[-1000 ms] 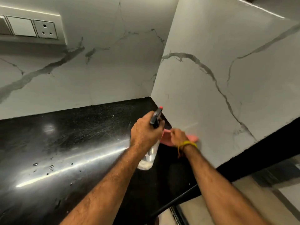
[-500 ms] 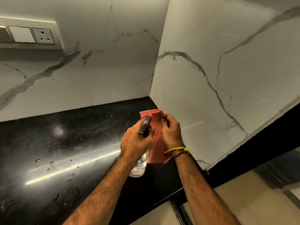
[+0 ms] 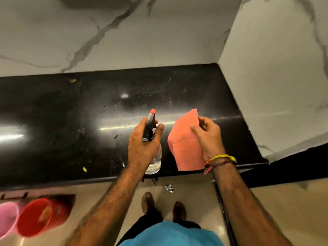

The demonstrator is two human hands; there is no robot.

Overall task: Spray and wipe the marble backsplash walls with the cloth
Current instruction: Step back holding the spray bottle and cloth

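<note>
My left hand grips a clear spray bottle by its black trigger head with a red nozzle, held over the front of the black countertop. My right hand holds a folded pink cloth upright, just right of the bottle and apart from it. Both hands are away from the walls. The white marble backsplash with grey veins runs along the back and turns the corner to the right wall.
Water droplets and small crumbs dot the glossy countertop. Below its front edge are the beige floor, my shoes and a small shiny scrap. A red bucket and a pink bucket stand on the floor at the lower left.
The cloth came off the right wall and now hangs folded in my right hand over the counter. My view has tipped down and back, showing the floor and buckets.
</note>
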